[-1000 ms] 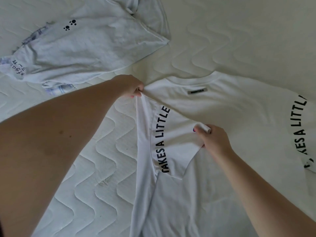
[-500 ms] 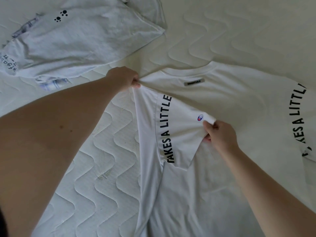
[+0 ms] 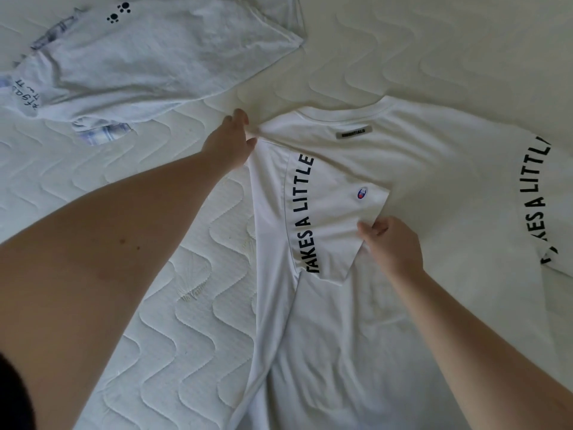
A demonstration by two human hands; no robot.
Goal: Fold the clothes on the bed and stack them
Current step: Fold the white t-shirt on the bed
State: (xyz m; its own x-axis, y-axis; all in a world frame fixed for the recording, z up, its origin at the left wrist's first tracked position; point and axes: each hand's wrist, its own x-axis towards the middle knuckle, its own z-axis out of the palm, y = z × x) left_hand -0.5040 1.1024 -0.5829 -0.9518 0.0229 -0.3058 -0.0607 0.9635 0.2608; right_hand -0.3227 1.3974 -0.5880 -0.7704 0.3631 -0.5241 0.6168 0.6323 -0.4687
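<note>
A white T-shirt (image 3: 418, 169) printed "TAKES A LITTLE" lies back side up on the mattress, collar away from me. Its left sleeve (image 3: 328, 212) is folded inward over the body. My left hand (image 3: 231, 141) rests at the left shoulder corner of the shirt with its fingers stretched out. My right hand (image 3: 392, 245) pinches the folded sleeve's hem between thumb and fingers, just below a small round logo. The right sleeve lies spread out flat at the far right.
A pale grey T-shirt (image 3: 161, 54) with black paw prints lies crumpled at the upper left, over a bit of blue checked fabric (image 3: 104, 135). The quilted white mattress (image 3: 192, 321) shows bare on the left and along the top right.
My right hand drew the sleeve hem further inward and downward, baring the small logo. My left hand's fingers went from a tight pinch at the shoulder to stretched out.
</note>
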